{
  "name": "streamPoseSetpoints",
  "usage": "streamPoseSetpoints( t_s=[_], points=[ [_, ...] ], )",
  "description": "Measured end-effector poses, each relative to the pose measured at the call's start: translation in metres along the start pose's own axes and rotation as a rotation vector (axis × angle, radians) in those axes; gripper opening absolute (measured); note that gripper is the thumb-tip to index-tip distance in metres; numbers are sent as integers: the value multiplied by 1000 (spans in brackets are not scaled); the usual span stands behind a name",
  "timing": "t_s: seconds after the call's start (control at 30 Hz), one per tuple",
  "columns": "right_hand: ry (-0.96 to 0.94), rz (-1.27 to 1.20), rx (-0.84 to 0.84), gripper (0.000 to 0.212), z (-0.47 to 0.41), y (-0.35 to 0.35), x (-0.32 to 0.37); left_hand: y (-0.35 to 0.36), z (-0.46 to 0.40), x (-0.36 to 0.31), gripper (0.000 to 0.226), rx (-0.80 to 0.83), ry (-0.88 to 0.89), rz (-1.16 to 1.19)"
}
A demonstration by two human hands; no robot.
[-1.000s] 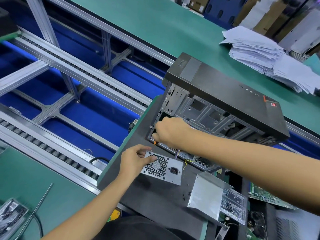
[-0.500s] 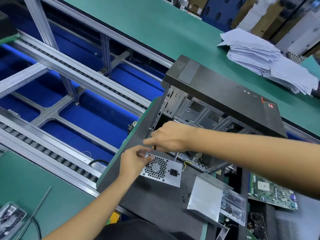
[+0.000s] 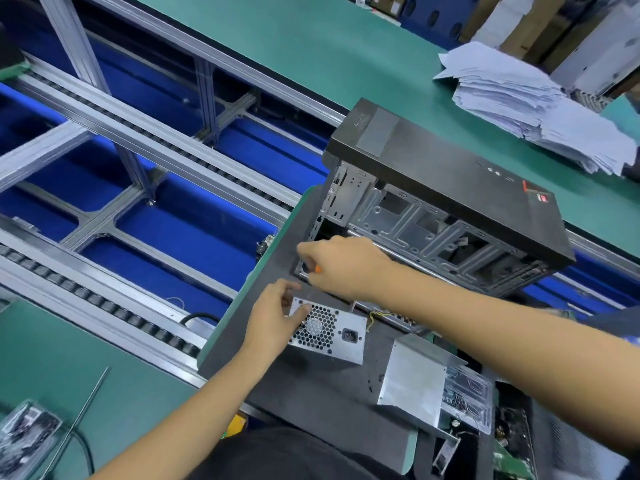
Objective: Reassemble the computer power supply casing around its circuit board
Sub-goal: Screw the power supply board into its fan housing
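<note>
At the far left a clear bag of small parts [image 3: 24,441] lies on the green desk [image 3: 79,348], with a thin metal rod [image 3: 81,415] slanting beside it. Past them a roller conveyor [image 3: 104,306] of aluminium rails runs diagonally over blue panels. A dark grey mat [image 3: 304,393] covers the desk section in the middle, and on it stands the power supply [image 3: 332,336], its silver face with the honeycomb fan grille and the black socket turned up toward the camera. The left hand [image 3: 277,317] rests on the supply's upper left corner, thumb laid across the grille and fingers [image 3: 289,287] curled over the top edge, grasping the casing. Just above it the right hand [image 3: 341,265] is clenched around a tool with an orange part [image 3: 317,269] showing beside the thumb; the tip is hidden, so where it touches cannot be told. That hand sits at the near left corner of an open computer case [image 3: 443,216], a black-topped chassis standing at the mat's far side with its bare metal frame exposed. Yellow wires [image 3: 372,318] show between the supply and the case. To the right on the mat lies a folded sheet-metal cover [image 3: 412,382], with a clear plastic tray [image 3: 467,400] just beside it and a green circuit board [image 3: 512,462] partly seen lower right. A stack of white papers [image 3: 533,102] sits on the far desk, upper right.
</note>
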State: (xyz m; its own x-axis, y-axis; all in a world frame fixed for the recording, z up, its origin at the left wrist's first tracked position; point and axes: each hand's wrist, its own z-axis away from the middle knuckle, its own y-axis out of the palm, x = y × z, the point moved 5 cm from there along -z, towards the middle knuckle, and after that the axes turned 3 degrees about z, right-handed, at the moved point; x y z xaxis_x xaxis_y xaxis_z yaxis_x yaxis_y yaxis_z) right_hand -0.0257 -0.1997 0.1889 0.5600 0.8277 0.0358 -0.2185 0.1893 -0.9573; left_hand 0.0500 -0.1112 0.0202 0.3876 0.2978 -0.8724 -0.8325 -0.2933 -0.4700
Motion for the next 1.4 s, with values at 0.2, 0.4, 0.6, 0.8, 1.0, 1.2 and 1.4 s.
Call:
streamPoseSetpoints(
  t_s=[0.2,0.4,0.6,0.8,1.0,1.2,1.4],
  points=[
    [533,-313,-255,5,95,34,-82,38,24,-65,24,-2,475,-416],
    [903,-637,-356,3,193,120,-112,144,46,-109,33,570,881,-1038],
    [1069,-803,-374,12,244,177,-110,215,66,-94,27,860,809,-1398],
    [1106,-903,-403,10,271,191,-121,239,70,-73,30,933,668,-1358],
    [1078,-932,-403,11,280,190,-134,248,74,-65,28,937,690,-1399],
    [1038,-953,-412,10,276,188,-137,250,78,-55,31,891,737,-1425],
    [992,-910,-480,9,270,155,-139,213,66,-86,30,684,677,-1030]
  ],
)
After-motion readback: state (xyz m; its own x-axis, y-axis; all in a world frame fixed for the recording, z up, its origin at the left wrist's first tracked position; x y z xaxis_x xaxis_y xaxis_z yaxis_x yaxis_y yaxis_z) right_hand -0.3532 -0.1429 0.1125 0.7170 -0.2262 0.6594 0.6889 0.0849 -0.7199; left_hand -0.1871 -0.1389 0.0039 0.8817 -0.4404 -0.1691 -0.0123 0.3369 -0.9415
